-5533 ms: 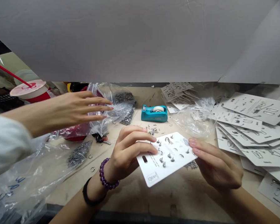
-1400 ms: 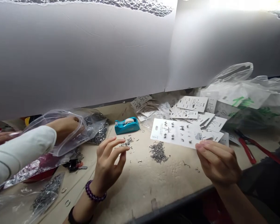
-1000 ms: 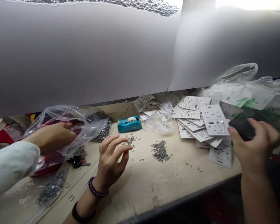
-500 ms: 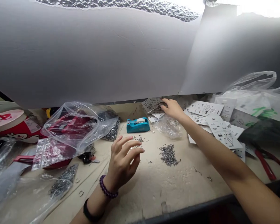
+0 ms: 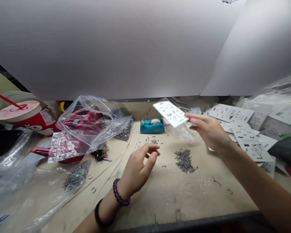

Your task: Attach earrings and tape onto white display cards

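My right hand [image 5: 208,131] pinches one corner of a white card [image 5: 171,113] dotted with small dark and metallic shapes. The card is raised and tilted above the table, just behind and right of a teal tape dispenser [image 5: 152,126]. My left hand [image 5: 141,166], with a purple bead bracelet at its wrist, hovers palm-inward over the table. Its fingers are curved, thumb apart from them, and nothing is in it. Between and in front of the hands lies a heap of tiny metal pieces [image 5: 185,160]. A smaller scatter of metal bits [image 5: 153,140] sits before the dispenser.
Overlapping white cards [image 5: 248,139] cover the table's right side, near plastic bags [image 5: 281,106]. On the left are a clear bag with red contents [image 5: 87,121], a red cup with a straw [image 5: 26,115] and a bag of metal parts [image 5: 76,174]. A panel [image 5: 111,51] stands behind.
My right hand has come away from the card stack at the back, bringing a card forward. My left hand has turned and its fingers have curled more. The camera view has shifted.
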`<state>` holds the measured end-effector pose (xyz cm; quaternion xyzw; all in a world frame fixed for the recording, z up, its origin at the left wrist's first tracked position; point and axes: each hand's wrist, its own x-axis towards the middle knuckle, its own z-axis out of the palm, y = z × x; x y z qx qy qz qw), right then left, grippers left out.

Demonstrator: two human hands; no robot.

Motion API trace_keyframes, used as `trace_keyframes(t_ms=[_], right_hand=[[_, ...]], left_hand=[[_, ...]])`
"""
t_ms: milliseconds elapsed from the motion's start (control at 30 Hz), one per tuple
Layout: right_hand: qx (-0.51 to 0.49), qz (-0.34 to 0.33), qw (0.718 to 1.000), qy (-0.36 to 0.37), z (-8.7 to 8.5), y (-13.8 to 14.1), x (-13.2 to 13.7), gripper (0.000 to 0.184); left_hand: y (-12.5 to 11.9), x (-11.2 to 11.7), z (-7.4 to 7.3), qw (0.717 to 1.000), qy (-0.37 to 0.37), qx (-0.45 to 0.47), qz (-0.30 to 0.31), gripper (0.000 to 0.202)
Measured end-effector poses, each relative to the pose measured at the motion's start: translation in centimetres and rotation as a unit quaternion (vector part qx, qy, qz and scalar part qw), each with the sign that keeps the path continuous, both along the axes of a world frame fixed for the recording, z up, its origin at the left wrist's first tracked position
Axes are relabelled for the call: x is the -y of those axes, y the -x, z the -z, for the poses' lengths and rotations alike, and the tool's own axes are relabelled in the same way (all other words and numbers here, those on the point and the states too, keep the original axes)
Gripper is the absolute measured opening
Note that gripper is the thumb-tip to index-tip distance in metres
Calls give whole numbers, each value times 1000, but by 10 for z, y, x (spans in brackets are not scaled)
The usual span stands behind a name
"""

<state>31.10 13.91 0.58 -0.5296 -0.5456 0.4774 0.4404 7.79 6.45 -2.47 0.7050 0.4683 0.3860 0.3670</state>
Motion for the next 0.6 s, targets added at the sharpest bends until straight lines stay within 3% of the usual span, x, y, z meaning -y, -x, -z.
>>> trace_keyframes(t_ms=[67,133,233,367,500,600], right_hand=[[-1,-59,998,14,8,6,34,24],[29,-129,991,-18,16,15,57,32],[82,-224,965,-109,26,27,63,30],[182,-159,959,-150,37,36,35,20],[376,-166,898,-157,56,41,13,22],[424,-205,865,-173,62,40,10,23]], left_hand=[[-2,0,-1,986,137,89,38,37],[-4,0,0,965,190,173,51,42],[-5,-4,2,953,161,255,-26,36],[2,-13,4,941,67,300,-143,28],[9,-18,7,938,49,311,-148,28],[8,-18,8,939,70,311,-128,27]])
